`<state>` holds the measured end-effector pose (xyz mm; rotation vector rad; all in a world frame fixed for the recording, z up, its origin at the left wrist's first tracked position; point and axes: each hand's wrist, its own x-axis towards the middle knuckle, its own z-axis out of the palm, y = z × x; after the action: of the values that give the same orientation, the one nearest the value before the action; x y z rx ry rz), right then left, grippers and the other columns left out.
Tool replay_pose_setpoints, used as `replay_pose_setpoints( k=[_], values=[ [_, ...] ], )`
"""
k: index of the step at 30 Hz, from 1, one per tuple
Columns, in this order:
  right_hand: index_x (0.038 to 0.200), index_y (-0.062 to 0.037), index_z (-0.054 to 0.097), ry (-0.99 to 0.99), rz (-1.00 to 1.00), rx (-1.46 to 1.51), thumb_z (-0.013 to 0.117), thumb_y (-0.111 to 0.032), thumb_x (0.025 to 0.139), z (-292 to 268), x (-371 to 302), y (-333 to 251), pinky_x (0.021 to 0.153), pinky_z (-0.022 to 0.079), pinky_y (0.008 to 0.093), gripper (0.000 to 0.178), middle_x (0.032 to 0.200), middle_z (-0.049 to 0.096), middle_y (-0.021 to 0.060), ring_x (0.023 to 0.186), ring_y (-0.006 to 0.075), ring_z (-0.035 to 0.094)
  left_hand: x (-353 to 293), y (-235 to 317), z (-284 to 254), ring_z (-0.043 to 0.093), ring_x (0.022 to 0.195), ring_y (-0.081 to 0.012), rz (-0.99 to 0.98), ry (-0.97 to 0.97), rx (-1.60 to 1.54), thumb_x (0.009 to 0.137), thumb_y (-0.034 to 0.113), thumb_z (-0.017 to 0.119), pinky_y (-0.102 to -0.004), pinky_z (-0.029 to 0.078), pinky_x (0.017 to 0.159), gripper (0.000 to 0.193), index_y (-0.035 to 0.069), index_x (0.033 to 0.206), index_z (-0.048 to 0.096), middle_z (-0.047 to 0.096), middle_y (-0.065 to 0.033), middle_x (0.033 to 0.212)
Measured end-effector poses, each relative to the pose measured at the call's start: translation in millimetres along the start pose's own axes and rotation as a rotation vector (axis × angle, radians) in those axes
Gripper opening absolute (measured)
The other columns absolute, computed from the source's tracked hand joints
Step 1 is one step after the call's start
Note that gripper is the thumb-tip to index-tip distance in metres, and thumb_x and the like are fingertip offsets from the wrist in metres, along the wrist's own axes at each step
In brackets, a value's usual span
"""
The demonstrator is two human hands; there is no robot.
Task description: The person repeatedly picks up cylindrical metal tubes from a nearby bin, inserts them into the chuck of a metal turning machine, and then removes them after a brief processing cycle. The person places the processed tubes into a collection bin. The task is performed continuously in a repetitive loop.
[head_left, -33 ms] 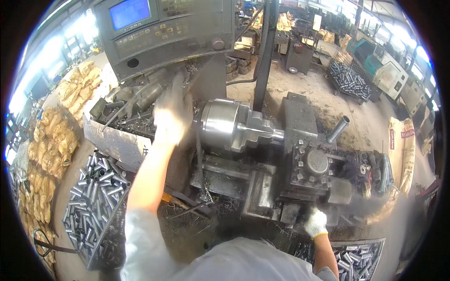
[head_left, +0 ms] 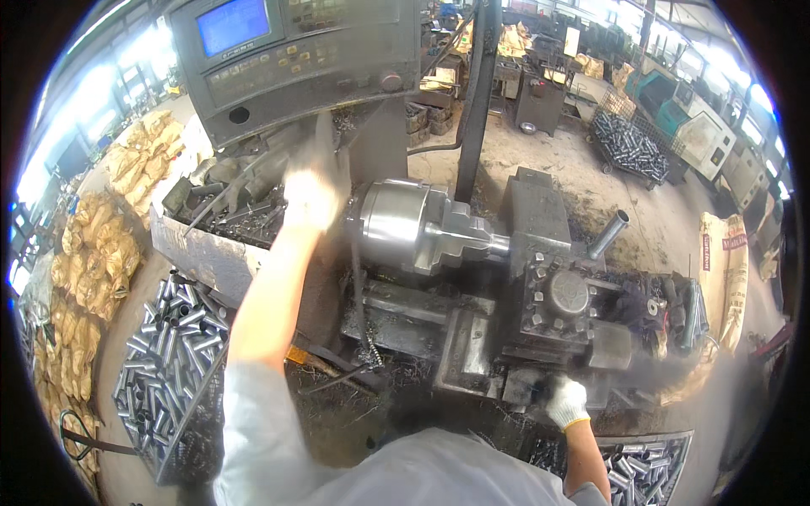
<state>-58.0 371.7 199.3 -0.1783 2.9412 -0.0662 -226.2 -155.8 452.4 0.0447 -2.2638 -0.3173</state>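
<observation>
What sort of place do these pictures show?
Most likely a machining workshop: a shiny round chuck sits on a lathe-like machine, a control panel with a blue screen stands upper left, and short metal tubes lie heaped at lower left.

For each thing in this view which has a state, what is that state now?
Screen: lit blue.
Chuck: turning or still, cannot tell.
Left hand: raised below the control panel, blurred, grip unclear.
Right hand: gloved, at the machine, grip unclear.
Metal tubes at left: heaped loose.
Single metal tube right of the chuck: tilted.
</observation>
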Motion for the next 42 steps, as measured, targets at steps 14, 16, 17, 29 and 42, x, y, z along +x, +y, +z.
replay_pose_setpoints(
  k=[14, 16, 17, 29, 42],
  values=[
    [0.093, 0.0023, 0.069, 1.147, 0.071, 0.254, 0.079, -0.033, 0.092, -327, 141, -69, 0.062, 0.055, 0.0429, 0.036, 0.076, 0.072, 0.0192, 0.063, 0.0324, 0.065, -160, 39, -27, 0.075, 0.088, -0.0419, 0.143, -0.093, -0.202, 0.093, 0.008, 0.073, -0.0466, 0.060, 0.077, 0.014, 0.002, 0.106, 0.073, 0.075, -0.0216, 0.099],
    [0.118, 0.0035, 0.073, 1.085, 0.017, 0.699, 0.075, -0.028, 0.100, -289, 107, -107, 0.080, 0.059, 0.0382, 0.037, 0.110, 0.077, 0.0183, 0.091, 0.0255, 0.073, -316, 28, -56, 0.073, 0.089, -0.0349, -0.175, -0.316, -0.303, 0.094, 0.014, 0.075, -0.0430, 0.059, 0.082, 0.011, 0.005, 0.101, 0.075, 0.074, -0.0176, 0.093],
    [0.131, 0.0032, 0.072, 1.077, -0.240, 0.898, 0.071, -0.021, 0.104, -260, 84, -137, 0.092, 0.060, 0.0351, 0.036, 0.128, 0.076, 0.0167, 0.104, 0.0208, 0.074, -402, 21, -76, 0.074, 0.092, -0.0320, -0.563, -0.472, -0.407, 0.097, 0.024, 0.076, -0.0408, 0.059, 0.084, 0.021, 0.004, 0.103, 0.076, 0.075, -0.0173, 0.098],
    [0.124, -0.0061, 0.076, -0.955, -1.871, -0.218, 0.076, -0.030, 0.089, 188, -287, -505, 0.099, 0.059, 0.0427, 0.043, 0.113, 0.079, 0.0200, 0.110, 0.0374, 0.075, -1113, 445, -536, 0.069, 0.124, -0.0416, -1.927, 2.691, 1.315, 0.109, 0.045, 0.044, -0.0514, 0.053, 0.110, 0.063, -0.008, 0.132, 0.070, 0.066, -0.0323, 0.140],
    [0.110, -0.0082, 0.078, -0.704, -2.107, -0.808, 0.069, -0.036, 0.085, 229, -396, -664, 0.092, 0.058, 0.0519, 0.038, 0.109, 0.077, 0.0252, 0.104, 0.0446, 0.073, -1079, 560, -519, 0.069, 0.124, -0.0377, -2.146, 2.475, 2.026, 0.108, 0.048, 0.054, -0.0449, 0.056, 0.103, 0.060, -0.004, 0.138, 0.064, 0.069, -0.0252, 0.136]
  ],
)
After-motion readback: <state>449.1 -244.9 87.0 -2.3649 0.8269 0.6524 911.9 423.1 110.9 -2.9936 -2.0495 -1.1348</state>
